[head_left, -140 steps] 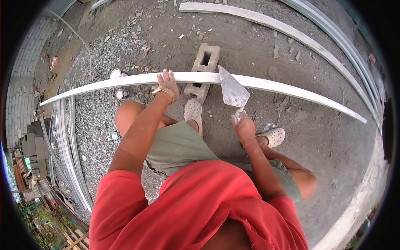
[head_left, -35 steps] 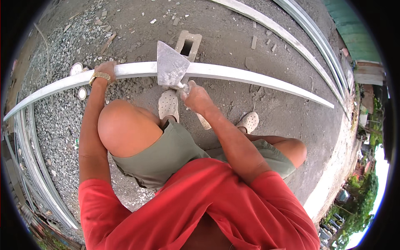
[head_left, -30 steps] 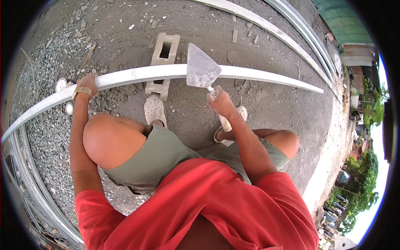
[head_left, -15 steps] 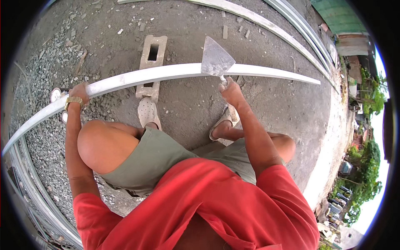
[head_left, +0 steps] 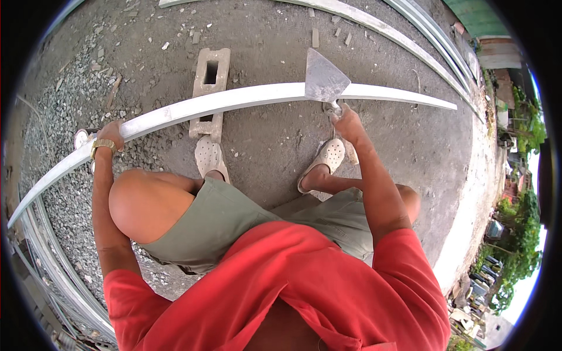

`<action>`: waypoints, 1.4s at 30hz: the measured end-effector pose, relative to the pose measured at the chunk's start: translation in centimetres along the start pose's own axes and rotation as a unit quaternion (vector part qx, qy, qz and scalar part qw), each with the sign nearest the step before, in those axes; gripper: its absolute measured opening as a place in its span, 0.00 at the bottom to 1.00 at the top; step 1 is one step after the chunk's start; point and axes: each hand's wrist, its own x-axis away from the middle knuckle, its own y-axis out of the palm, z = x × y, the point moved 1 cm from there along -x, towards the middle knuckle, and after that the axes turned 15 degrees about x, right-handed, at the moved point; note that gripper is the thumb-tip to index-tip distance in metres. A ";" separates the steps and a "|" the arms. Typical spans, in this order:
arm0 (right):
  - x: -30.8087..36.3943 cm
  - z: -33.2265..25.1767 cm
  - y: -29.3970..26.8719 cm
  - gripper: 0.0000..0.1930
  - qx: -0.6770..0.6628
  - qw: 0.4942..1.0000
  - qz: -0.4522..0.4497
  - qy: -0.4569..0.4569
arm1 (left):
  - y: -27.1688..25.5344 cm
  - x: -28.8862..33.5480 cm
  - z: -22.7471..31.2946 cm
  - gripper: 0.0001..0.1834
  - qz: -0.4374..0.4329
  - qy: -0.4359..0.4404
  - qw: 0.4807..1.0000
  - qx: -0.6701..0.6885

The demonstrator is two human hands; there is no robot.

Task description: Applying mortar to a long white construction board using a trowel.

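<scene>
A long pale metal bar (head_left: 252,95) runs across in front of me, lying over a hollow concrete block (head_left: 202,126). My left hand (head_left: 111,134), with a gold watch at its wrist, is closed round the bar toward its left end. In my right hand (head_left: 346,120) is the handle of a pointed trowel (head_left: 326,77). Its grey triangular blade overlaps the bar right of the block, tip pointing away from me. I cannot tell whether the blade touches the bar.
My clogs stand close behind the bar, the left one (head_left: 209,157) against the block and the right one (head_left: 329,157) farther right. Gravel (head_left: 64,234) covers the left side. More long metal bars (head_left: 374,29) lie at the far right, others (head_left: 58,257) at the near left.
My right hand has carried the trowel to the right along the bar. My left hand keeps its hold on the bar in about the same place.
</scene>
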 end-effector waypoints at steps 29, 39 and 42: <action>3.6 -8.8 3.4 0.18 -0.161 0.982 -0.001 -0.097 | 3.6 1.0 9.8 0.12 0.102 0.341 0.925 0.132; 4.9 -5.3 0.6 0.21 -0.208 0.977 0.047 -0.009 | 0.9 1.7 -0.6 0.22 0.073 0.228 0.966 0.103; 4.3 1.8 -0.2 0.21 -0.155 0.983 0.041 0.086 | 0.7 2.0 -3.4 0.24 0.076 0.194 0.972 0.108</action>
